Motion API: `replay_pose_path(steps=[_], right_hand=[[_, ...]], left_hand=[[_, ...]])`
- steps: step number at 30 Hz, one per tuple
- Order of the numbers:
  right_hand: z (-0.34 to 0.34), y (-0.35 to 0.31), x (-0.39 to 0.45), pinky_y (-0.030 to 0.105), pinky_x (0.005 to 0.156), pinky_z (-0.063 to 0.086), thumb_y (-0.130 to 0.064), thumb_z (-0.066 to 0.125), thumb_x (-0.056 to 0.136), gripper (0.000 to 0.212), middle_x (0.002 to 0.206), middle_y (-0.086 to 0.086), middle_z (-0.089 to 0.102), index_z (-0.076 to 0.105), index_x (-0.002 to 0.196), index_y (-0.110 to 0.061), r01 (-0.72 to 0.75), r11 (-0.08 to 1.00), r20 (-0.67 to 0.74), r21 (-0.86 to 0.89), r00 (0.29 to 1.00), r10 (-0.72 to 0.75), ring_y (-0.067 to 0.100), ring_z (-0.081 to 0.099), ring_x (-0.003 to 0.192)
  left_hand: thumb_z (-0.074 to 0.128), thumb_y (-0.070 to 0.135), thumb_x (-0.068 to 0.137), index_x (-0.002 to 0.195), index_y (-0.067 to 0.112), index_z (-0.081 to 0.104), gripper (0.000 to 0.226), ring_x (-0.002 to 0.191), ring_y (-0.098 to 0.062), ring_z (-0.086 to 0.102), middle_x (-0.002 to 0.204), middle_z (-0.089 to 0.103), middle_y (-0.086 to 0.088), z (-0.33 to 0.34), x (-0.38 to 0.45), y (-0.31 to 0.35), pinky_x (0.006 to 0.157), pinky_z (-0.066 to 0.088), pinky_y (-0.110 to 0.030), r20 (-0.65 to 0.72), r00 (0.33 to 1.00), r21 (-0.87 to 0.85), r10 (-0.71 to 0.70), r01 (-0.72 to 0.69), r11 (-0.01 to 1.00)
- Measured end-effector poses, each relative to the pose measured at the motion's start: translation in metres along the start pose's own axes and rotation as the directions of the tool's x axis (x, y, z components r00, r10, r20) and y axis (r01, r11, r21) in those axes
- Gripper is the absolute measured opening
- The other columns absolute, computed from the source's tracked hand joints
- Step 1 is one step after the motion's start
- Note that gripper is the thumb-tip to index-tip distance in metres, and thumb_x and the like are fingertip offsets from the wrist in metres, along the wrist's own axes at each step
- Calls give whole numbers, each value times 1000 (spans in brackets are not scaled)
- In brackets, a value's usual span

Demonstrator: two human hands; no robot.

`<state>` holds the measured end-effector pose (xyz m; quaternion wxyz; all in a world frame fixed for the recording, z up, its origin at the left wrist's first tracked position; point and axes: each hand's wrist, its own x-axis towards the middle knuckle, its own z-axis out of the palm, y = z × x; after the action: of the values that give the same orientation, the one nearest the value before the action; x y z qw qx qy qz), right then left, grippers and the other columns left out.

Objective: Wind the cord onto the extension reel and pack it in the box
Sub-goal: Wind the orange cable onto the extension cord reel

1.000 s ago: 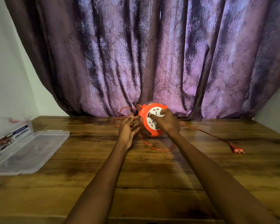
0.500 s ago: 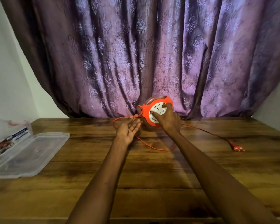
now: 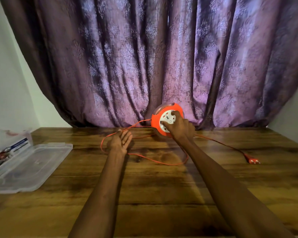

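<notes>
Head view: right hand (image 3: 180, 128) on reel (image 3: 159, 121)

Purple curtain (image 3: 144, 62) (patterned) behind wooden table (image 3: 162, 194).

two bare forearms, no sleeves visible

The room is dim and warm around me, the brightest patch a soft violet glow low on the curtain (image 3: 162, 66) — its folds fall into near-black higher up and toward the sides. The wooden table (image 3: 153, 186) carries a dull sheen near its far edge, with no hard glare. My forearms cast faint, soft-edged shadows toward the curtain. The wide lens bends the curtain's outer edges and the wall inward. Everything looks slightly soft — my left hand (image 3: 120, 143) a little smeared, the clear plastic box (image 3: 29, 167) hazy at the frame's left edge.
</notes>
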<state>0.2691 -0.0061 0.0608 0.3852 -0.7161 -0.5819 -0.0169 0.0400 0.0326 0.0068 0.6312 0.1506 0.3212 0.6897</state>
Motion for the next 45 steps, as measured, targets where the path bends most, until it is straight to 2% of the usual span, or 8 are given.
replay_pose_path(steps=[5, 11, 21, 27, 31, 37, 41, 45], right_hand=[[9, -9, 0, 42, 88, 48, -72, 65, 74, 71, 117, 19, 67, 49, 133, -35, -41, 999, 14, 12, 999, 40, 40, 62, 110], [6, -11, 3, 41, 90, 47, -72, 65, 73, 71, 119, 17, 67, 51, 128, -30, -62, 996, 21, 63, 998, 61, 37, 62, 113], [13, -24, -4, 35, 92, 46, -72, 72, 64, 72, 117, 5, 69, 60, 117, -24, -237, 942, 144, 239, 968, 207, 26, 63, 113], [23, -26, -3, 20, 41, 34, -53, 74, 79, 46, 73, 19, 72, 58, 80, -10, -527, 377, 438, 762, 847, 300, 16, 45, 35], [23, -24, -8, 17, 39, 32, -51, 71, 84, 42, 57, 11, 70, 57, 82, -11, -538, 336, 469, 773, 841, 269, 9, 36, 27], [17, 3, -2, 35, 66, 50, -50, 65, 84, 31, 83, 3, 76, 71, 83, -20, 88, 971, 43, 221, 994, -100, 23, 66, 69], [8, 20, 6, 41, 76, 51, -37, 71, 77, 42, 130, 9, 58, 67, 118, -32, 755, 621, 128, -209, 651, -748, 35, 61, 103], [-7, 16, 11, 41, 77, 48, -31, 34, 83, 52, 146, 13, 51, 64, 125, -39, 847, 368, 313, -383, 494, -811, 34, 61, 112]], left_hand=[[43, 61, 97, 91, 13, 64, 53, 54, -14, 65, 80, 72, -4, 10, -16, -20, 50, 57, -27, 85, 996, 384, -11, -22, 923], [71, 34, 89, 114, 14, 72, 33, 88, -11, 72, 100, 77, -2, 25, -15, -50, 72, 51, -12, 480, 831, 685, 282, -555, 472], [68, -1, 89, 99, 6, 64, 12, 55, -4, 63, 79, 67, -8, 24, -16, -66, 51, 49, -19, 439, 868, 481, 234, -447, 755], [76, 10, 84, 105, 15, 73, 22, 89, -22, 63, 99, 71, -8, 29, -21, -77, 74, 51, -32, 402, 899, 353, 173, -326, 877], [77, 9, 82, 110, 16, 75, 28, 80, -17, 63, 97, 71, -9, 25, -19, -76, 70, 54, -31, 380, 898, 317, 223, -353, 880], [71, 20, 91, 120, 7, 69, 32, 84, -16, 61, 99, 70, -6, 21, -5, -54, 60, 54, -24, 343, 909, 357, 236, -359, 862], [69, 22, 91, 116, 8, 70, 27, 85, -22, 62, 99, 71, -11, 18, -2, -50, 68, 56, -33, 351, 914, 428, 204, -350, 833], [64, 16, 95, 99, 11, 70, 8, 56, -12, 47, 71, 57, -8, 18, -5, -47, 43, 42, -21, 378, 904, 462, 202, -373, 804]])
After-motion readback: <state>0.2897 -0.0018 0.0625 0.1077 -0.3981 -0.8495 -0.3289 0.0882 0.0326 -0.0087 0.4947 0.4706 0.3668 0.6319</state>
